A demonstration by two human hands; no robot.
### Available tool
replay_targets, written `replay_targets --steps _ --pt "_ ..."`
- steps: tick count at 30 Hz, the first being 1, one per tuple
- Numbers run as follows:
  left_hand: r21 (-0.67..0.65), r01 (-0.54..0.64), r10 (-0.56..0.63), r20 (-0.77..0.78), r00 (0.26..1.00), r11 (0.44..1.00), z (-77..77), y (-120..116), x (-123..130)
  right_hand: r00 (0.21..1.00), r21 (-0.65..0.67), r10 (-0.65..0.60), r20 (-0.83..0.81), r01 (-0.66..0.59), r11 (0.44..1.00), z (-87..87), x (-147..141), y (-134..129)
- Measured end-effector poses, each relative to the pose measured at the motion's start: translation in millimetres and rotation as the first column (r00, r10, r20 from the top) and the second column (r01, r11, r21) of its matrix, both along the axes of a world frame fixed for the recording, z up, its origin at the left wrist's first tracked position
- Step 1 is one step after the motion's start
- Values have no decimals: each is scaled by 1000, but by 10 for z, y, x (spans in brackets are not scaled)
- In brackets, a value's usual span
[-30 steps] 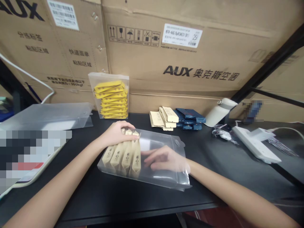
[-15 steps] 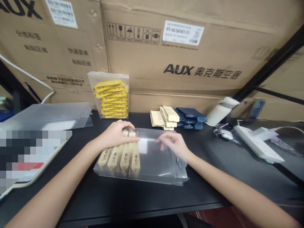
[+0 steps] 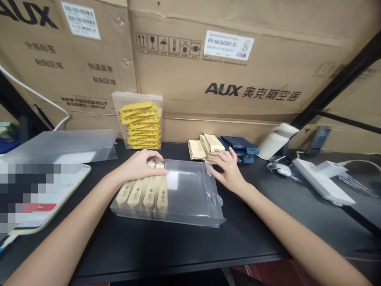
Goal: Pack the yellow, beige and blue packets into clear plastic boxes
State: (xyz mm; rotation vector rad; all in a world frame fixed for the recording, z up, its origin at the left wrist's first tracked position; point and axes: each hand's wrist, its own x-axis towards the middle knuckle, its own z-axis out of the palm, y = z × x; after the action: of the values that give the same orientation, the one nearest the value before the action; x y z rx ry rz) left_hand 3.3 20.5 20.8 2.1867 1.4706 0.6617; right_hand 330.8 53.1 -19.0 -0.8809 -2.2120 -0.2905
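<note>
A clear plastic case (image 3: 187, 198) lies flat on the black table, its flap side to the right. Several beige packets (image 3: 149, 193) stand in a row in its left part. My left hand (image 3: 145, 165) grips the case and the packets' top ends, thumb over the row. Just beyond the case's right end, my right hand (image 3: 228, 169) is held with fingers spread and nothing in it, its fingertips by the pile of beige packets (image 3: 211, 143). Dark blue packets (image 3: 241, 146) are stacked to the right of that pile.
Behind stands a clear case of yellow packets (image 3: 143, 123) against a large cardboard box (image 3: 178, 87). Plastic sheets (image 3: 65, 145) and a partly blurred tablet (image 3: 68, 198) lie left. At right are a white bottle (image 3: 276, 141), earphones (image 3: 282, 169) and a power strip (image 3: 324, 182).
My right hand has left the case's flap end and moved up toward the beige pile, its fingers spreading. The case, with my left hand on it, has shifted slightly left.
</note>
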Motion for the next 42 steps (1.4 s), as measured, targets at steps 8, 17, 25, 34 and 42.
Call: replay_targets --steps 8,17,25,34,42 --pt "-5 -7 7 -3 1000 1000 11 -12 11 941 -84 -30 336 62 995 -48 24 47" --pt "-9 -9 9 -2 1000 1000 8 -11 20 884 -87 -44 466 95 992 -21 11 14" --pt "-5 -3 3 0 1000 1000 17 -18 17 886 -3 -99 452 113 994 -44 -1 70" --pt "-3 5 -5 0 1000 1000 -10 2 0 998 46 30 -50 -28 999 291 172 0" --pt "-12 5 -5 -15 1000 1000 29 -18 8 580 46 81 -811 -75 996 255 -105 -256"
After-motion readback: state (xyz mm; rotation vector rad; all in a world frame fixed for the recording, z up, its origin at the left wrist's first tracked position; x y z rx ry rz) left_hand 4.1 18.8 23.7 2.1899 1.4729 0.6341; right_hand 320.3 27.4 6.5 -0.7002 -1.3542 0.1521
